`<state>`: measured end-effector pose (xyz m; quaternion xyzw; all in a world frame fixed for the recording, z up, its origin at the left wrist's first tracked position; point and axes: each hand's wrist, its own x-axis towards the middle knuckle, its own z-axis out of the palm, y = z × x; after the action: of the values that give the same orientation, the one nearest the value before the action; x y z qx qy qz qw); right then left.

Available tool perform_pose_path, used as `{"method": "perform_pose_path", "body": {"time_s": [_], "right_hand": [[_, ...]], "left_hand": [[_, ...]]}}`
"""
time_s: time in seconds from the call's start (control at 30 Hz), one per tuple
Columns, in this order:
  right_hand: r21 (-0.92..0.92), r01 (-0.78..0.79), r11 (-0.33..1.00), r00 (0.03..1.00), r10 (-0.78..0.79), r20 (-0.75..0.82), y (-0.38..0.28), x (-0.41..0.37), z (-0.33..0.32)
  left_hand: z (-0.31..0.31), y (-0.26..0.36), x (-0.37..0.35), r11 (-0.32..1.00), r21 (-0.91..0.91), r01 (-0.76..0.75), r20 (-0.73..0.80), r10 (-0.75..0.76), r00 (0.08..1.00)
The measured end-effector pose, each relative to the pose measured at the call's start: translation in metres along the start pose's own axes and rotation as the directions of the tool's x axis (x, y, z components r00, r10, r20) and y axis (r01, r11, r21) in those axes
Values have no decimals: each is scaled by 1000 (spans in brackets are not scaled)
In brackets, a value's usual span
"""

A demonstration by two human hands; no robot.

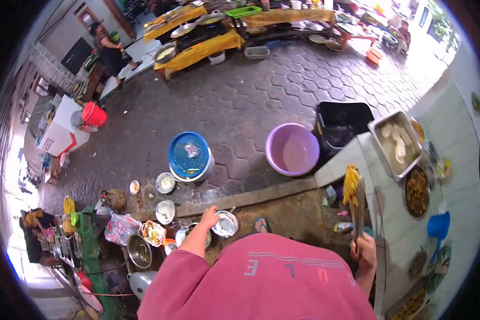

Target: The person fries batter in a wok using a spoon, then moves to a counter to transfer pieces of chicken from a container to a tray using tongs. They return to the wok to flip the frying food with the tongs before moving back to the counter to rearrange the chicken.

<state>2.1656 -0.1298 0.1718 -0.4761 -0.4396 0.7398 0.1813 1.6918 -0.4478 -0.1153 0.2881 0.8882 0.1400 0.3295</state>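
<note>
My left hand [209,217] reaches forward with its fingers loosely bent and nothing visible in them. It is right beside a white metal bowl [225,224] with pale contents and a spoon handle over the rim. In my right hand [364,250] is a long wooden utensil [360,205], gripped low and pointing up. A thick clump of yellow food [351,184] clings to its upper end. To the right, on the tiled counter, stand a steel tray [374,129] of pale pieces in liquid and a pan of brownish-yellow food [416,193].
Ahead stand a purple tub [272,160], a black crate [330,106] and a bucket topped by a blue basin [182,169]. Bowls and a pot [139,252] crowd the left. A blue dipper [439,225] lies on the counter. A person [109,53] walks at far left.
</note>
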Motion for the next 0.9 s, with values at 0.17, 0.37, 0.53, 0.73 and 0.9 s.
{"method": "perform_pose_path", "body": {"time_s": [0.17,0.37,0.53,0.73,0.9], "right_hand": [[42,-45,998,989,39,142,-47,135,99],[-58,-86,995,988,93,123,-130,258,201],[-147,-30,989,989,51,138,-188,389,268],[-197,-8,980,985,42,170,-222,579,353],[-149,-124,981,979,146,142,-266,703,457]], "left_hand": [[-69,58,70,942,-292,167,-325,-262,909],[-105,134,181,706,-708,-30,-362,-326,874],[-151,42,282,568,-790,-230,-527,-438,729],[-141,-157,274,282,-843,458,-86,-911,402],[-118,-215,232,288,-923,257,-87,-803,589]]}}
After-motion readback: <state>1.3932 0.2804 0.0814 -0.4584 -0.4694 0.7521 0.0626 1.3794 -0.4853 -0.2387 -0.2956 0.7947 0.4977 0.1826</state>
